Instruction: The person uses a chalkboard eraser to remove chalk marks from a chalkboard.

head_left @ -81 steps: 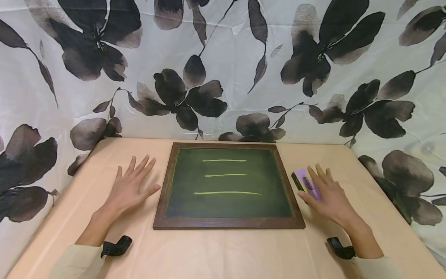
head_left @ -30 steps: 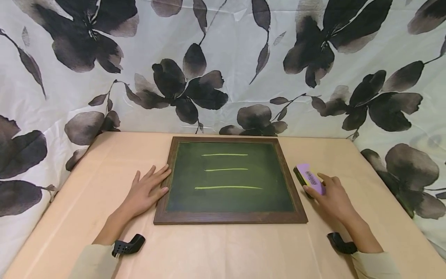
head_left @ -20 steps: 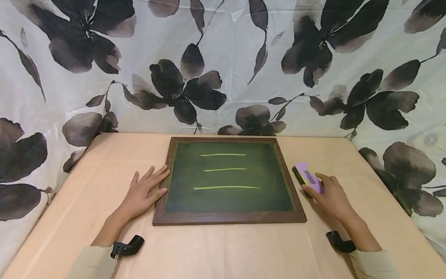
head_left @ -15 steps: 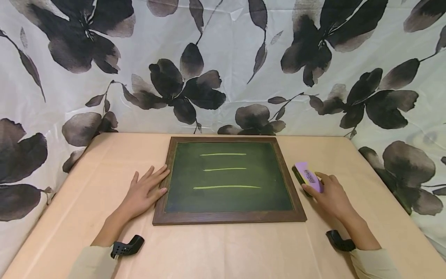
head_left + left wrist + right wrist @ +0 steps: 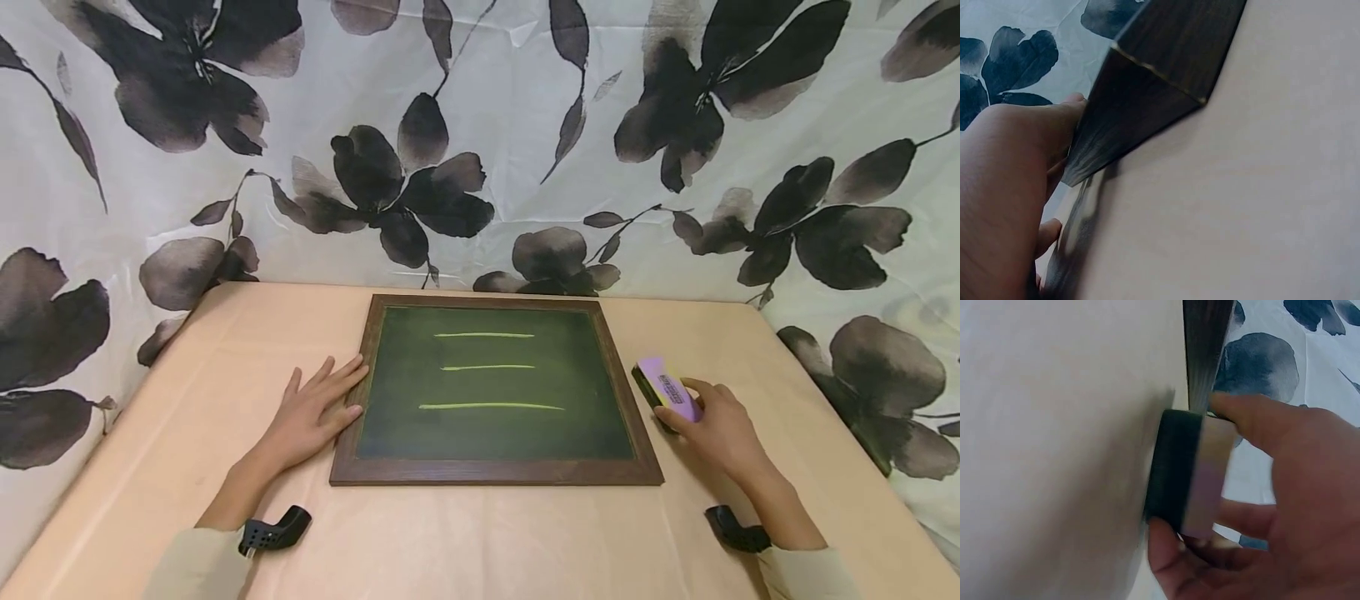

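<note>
A small chalkboard in a dark wooden frame lies on the table with three yellow chalk lines across it. My left hand touches the frame's left side with straight, spread fingers. To the right of the board, my right hand grips the near end of a purple-topped chalkboard eraser between thumb and fingers. In the right wrist view the eraser's dark felt faces the table, and fingers bend round its ends. Part of the left hand's fingers is hidden behind the frame in the left wrist view.
A peach cloth covers the table. Behind it and along its sides hangs a white curtain with dark flowers. Each wrist wears a black strap device, close to the cloth.
My left hand has moved right onto the board's frame. The right hand's fingers, spread over the eraser at first, now grip it. In the last half second only the view shifts slightly.
</note>
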### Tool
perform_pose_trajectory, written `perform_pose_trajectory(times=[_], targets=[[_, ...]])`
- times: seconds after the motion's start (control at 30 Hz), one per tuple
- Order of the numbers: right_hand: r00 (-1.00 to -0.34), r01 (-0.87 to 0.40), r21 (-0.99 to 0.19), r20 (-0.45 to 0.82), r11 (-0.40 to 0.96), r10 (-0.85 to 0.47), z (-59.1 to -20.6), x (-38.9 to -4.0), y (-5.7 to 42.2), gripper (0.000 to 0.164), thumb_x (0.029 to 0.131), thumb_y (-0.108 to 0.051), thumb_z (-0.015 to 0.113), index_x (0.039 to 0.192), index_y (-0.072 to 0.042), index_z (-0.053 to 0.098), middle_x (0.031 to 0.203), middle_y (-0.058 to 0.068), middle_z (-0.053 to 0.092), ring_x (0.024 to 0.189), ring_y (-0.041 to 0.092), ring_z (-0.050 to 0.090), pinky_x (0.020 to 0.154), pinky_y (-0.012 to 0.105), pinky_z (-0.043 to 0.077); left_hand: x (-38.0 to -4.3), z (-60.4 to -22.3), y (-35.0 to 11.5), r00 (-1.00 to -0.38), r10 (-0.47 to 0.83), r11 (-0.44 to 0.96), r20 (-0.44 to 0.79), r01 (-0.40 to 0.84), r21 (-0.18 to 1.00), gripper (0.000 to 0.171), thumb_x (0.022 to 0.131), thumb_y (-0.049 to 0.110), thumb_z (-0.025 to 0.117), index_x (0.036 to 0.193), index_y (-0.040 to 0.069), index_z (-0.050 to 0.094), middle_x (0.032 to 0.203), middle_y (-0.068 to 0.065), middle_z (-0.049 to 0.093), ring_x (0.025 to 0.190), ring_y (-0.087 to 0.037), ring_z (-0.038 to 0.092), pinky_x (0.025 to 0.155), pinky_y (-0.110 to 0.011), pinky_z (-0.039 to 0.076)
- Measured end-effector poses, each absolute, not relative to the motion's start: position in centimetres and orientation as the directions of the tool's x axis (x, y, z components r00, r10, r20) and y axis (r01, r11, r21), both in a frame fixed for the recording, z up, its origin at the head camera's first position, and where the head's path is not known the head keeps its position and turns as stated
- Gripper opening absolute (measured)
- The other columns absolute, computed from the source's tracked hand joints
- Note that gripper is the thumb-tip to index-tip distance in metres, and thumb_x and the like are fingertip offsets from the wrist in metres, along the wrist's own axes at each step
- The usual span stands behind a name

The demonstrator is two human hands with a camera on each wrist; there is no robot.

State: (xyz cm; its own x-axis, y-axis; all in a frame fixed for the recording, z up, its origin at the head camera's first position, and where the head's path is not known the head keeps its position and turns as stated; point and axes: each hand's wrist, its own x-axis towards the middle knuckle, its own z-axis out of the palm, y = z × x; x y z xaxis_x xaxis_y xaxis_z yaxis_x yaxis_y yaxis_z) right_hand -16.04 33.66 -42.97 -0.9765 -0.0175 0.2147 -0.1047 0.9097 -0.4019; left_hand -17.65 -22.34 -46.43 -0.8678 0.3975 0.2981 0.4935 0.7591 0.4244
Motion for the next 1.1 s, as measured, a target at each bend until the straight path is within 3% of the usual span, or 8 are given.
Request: perform_pose_trajectory(times=[0.23,0.37,0.57,0.87,1.1], targets=[[-0.96,-0.185,-0.375,0.268,0.908,-0.084,-41.4,-17.1,32.7,0.063,0.085,-0.03,0.073,0.122,0.015,0.052,0.083,0.017,0.053,0.071,0.026,0.047,0.057,0.034,0.035,-17.4,-46.5,-22.2,-0.868,0.394,0.762,0.302,0.493,0.42,0.058,0.094,0.038,0.058,0.146,0.017,0.043,0.154,-0.003,0.032,0.139,-0.042,0.022,0.103,-0.07,0.0],[-0.965,-0.212,-0.377,0.225,0.902,-0.133,-39.8,-18.8,30.7,0.067,0.087,-0.035,0.069,0.126,0.016,0.05,0.082,0.015,0.055,0.071,0.025,0.049,0.058,0.034,0.037,-17.2,-46.4,-22.2,-0.868,0.399,0.762,0.297,0.494,0.419,0.058,0.095,0.037,0.058,0.147,0.017,0.042,0.154,-0.004,0.032,0.139,-0.043,0.022,0.103,-0.07,0.001],[-0.975,-0.207,-0.356,0.156,0.911,-0.16,-39.5,-21.9,27.5,0.071,0.088,-0.043,0.065,0.132,0.01,0.049,0.093,0.019,0.057,0.076,0.027,0.053,0.057,0.035,0.042,-17.4,-46.4,-22.3,-0.863,0.401,0.759,0.306,0.5,0.417,0.057,0.095,0.037,0.057,0.146,0.016,0.043,0.153,-0.004,0.033,0.139,-0.043,0.022,0.103,-0.07,0.002],[-0.973,-0.226,-0.323,0.12,0.919,-0.198,-40.2,-25.0,25.1,0.067,0.086,-0.038,0.067,0.132,0.008,0.051,0.108,0.024,0.056,0.086,0.032,0.054,0.065,0.045,0.045,-17.4,-46.6,-22.2,-0.863,0.398,0.76,0.311,0.5,0.415,0.058,0.094,0.038,0.058,0.146,0.016,0.044,0.153,-0.004,0.033,0.139,-0.043,0.022,0.103,-0.07,0.002],[-0.97,-0.245,-0.352,0.089,0.904,-0.228,-40.2,-26.3,24.3,0.069,0.085,-0.034,0.068,0.135,0.009,0.046,0.109,0.026,0.057,0.088,0.034,0.054,0.07,0.047,0.045,-17.7,-46.7,-22.3,-0.865,0.395,0.759,0.309,0.497,0.421,0.058,0.094,0.039,0.058,0.146,0.017,0.043,0.153,-0.003,0.032,0.139,-0.043,0.022,0.104,-0.069,0.001]])
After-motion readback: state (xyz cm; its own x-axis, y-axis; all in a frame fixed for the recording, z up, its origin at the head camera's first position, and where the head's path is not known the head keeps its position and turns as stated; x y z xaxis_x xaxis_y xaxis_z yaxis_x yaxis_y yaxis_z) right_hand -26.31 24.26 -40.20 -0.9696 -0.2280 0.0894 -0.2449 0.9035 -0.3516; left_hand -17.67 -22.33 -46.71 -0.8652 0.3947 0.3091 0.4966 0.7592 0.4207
